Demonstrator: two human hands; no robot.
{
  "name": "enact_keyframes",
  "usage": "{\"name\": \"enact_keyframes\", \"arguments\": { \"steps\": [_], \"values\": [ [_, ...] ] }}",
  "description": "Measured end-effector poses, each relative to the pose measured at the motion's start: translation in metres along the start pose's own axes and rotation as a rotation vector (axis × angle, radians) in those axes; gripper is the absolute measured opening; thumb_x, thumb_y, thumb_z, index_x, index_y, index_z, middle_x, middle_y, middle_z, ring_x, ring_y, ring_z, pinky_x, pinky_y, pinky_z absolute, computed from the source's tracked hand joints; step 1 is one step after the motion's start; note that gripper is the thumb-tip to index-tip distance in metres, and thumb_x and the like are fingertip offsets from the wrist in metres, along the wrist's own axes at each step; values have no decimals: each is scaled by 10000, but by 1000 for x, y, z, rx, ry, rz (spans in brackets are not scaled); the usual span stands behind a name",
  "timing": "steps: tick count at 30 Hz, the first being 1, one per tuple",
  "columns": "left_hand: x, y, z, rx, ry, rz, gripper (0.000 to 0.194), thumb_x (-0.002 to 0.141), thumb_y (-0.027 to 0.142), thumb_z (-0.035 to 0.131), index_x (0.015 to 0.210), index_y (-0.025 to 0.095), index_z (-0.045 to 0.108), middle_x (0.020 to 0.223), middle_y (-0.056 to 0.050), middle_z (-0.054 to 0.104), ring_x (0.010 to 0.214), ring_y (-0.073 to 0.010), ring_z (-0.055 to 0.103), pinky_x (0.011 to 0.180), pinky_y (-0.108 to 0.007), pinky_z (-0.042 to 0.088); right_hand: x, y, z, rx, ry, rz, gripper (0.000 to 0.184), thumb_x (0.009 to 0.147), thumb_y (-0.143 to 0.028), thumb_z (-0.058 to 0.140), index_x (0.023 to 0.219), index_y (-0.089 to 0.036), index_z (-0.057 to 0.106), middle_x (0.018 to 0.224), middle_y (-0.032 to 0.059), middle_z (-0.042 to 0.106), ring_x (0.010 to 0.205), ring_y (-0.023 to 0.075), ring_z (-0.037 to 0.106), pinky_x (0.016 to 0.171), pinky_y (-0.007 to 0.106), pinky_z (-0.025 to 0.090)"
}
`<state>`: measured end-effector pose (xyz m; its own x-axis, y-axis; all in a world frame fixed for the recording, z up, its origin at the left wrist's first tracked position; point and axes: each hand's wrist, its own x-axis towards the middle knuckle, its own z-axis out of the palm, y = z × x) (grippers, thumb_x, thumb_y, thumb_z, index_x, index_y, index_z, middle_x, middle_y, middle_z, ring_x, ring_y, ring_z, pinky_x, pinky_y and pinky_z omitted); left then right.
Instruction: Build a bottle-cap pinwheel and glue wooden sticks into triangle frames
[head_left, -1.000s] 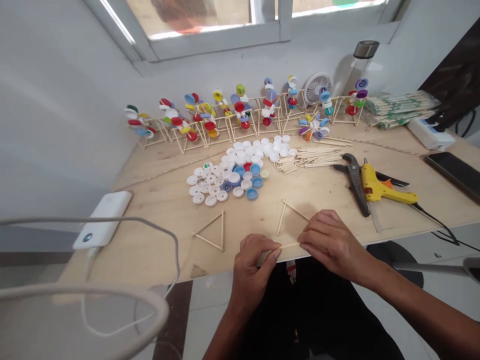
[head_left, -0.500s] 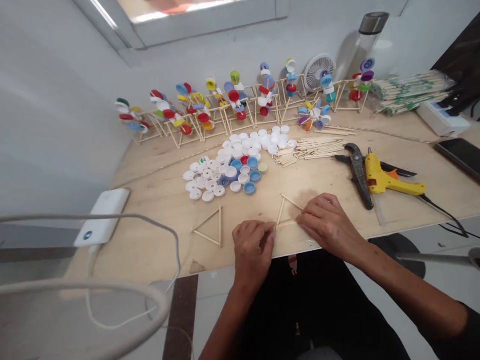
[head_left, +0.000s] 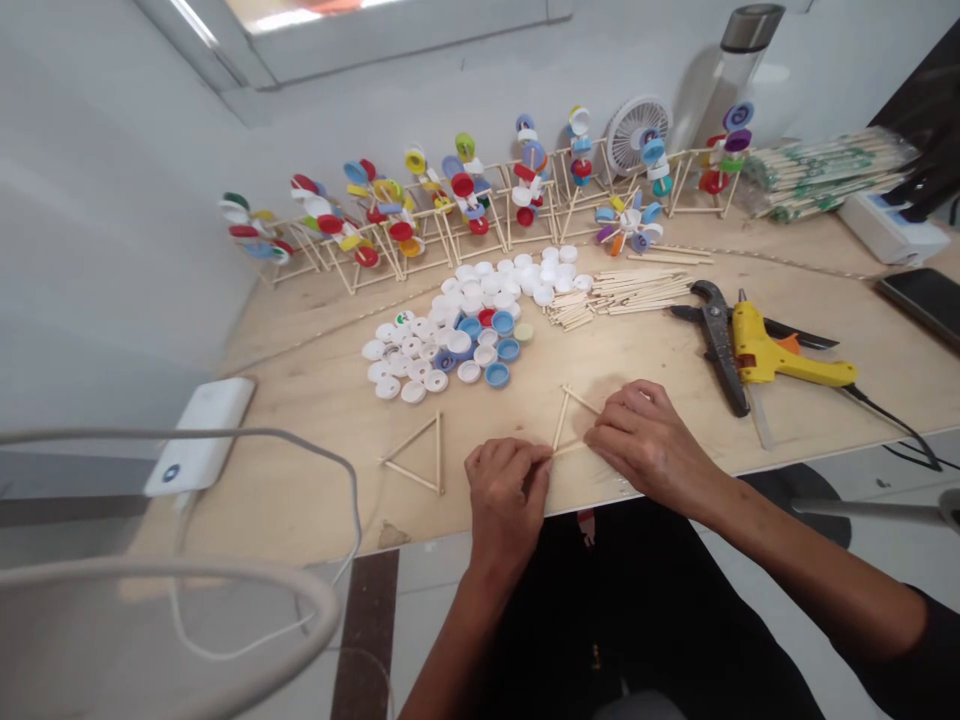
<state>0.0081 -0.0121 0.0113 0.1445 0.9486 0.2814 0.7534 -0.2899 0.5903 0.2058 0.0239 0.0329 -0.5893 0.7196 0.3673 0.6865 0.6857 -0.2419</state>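
Both my hands are at the front edge of the plywood tabletop (head_left: 300, 480). My left hand (head_left: 508, 497) pinches one end of a thin wooden stick (head_left: 571, 449), and my right hand (head_left: 645, 440) presses on its other end. That stick lies across the open base of a V of two sticks, forming a triangular wooden frame (head_left: 566, 420). Any glue at the joints is hidden by my fingers. To the left, a finished-looking stick triangle (head_left: 420, 462) lies flat on the board.
Behind my hands lie a heap of plastic bottle caps (head_left: 442, 340) and loose sticks (head_left: 622, 298). Pliers (head_left: 718, 345) and a yellow hot glue gun (head_left: 780, 362) lie to the right. Cap-and-stick pinwheels (head_left: 465, 190) line the back edge. A power bank (head_left: 199, 440) sits at left.
The stick has moved from the board's front edge, up against the V, and now closes its base. Both hands have moved with it. The view has shifted slightly.
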Motion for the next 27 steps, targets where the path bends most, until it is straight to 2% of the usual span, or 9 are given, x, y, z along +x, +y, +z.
{"name": "enact_keyframes", "arguments": {
  "steps": [9,14,17,21,27],
  "values": [
    [0,0,4,43,29,15,107,840,166,546,782,211,625,779,-19,651,800,-197,553,816,-386,359,-1,3,-2,22,18,8,217,913,-155,456,802,-194,639,760,27,630,856,164,525,876,383,333],
    [0,0,4,39,39,26,111,835,156,547,775,210,623,771,-18,644,791,-195,552,814,-388,358,-16,20,-8,15,128,102,97,881,-194,538,893,-187,634,841,36,666,895,184,552,860,385,342],
    [1,0,3,35,46,34,105,832,164,550,775,214,623,775,-17,645,792,-196,558,814,-387,360,-28,27,-8,3,140,165,88,865,-193,552,899,-201,633,837,26,666,868,182,564,849,379,346],
    [1,0,3,46,51,33,109,834,167,542,783,216,625,767,-17,643,786,-196,562,810,-387,364,-37,25,-5,14,139,202,96,858,-174,543,896,-204,626,861,32,663,861,184,565,830,373,353],
    [0,0,4,45,53,40,111,829,149,546,785,217,621,770,-17,647,791,-196,559,808,-386,361,-36,18,-3,40,115,245,87,852,-151,531,871,-195,604,907,50,651,905,194,547,840,380,352]
  ]
}}
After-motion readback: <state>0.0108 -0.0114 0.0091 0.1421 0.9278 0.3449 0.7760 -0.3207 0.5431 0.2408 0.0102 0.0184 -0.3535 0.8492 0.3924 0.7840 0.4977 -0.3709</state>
